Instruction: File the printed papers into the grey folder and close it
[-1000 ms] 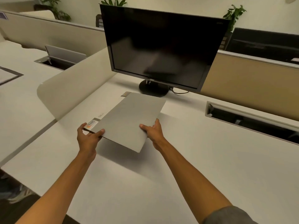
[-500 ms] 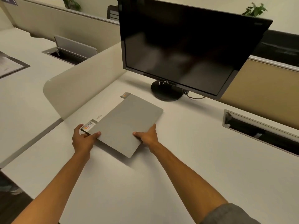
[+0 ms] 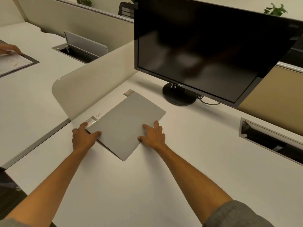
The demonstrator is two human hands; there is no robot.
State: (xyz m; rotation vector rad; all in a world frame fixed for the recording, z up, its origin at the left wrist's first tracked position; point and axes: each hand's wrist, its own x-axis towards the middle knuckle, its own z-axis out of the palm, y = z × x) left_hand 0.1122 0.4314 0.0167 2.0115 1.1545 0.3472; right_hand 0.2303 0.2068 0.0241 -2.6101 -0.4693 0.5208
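A matt, smooth grey card finish is shown by the folder (image 3: 126, 126). The desk (image 3: 172, 177) is surfaced in a smooth, pale, low-sheen laminate. A glossy black screen and plastic frame are seen on the monitor (image 3: 205, 46). The sleeve (image 3: 236, 215) is made of grey woven cloth.

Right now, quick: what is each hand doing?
Left hand: grips the near left corner of the grey folder, thumb on top.
Right hand: open, fingers spread flat at the folder's right edge.
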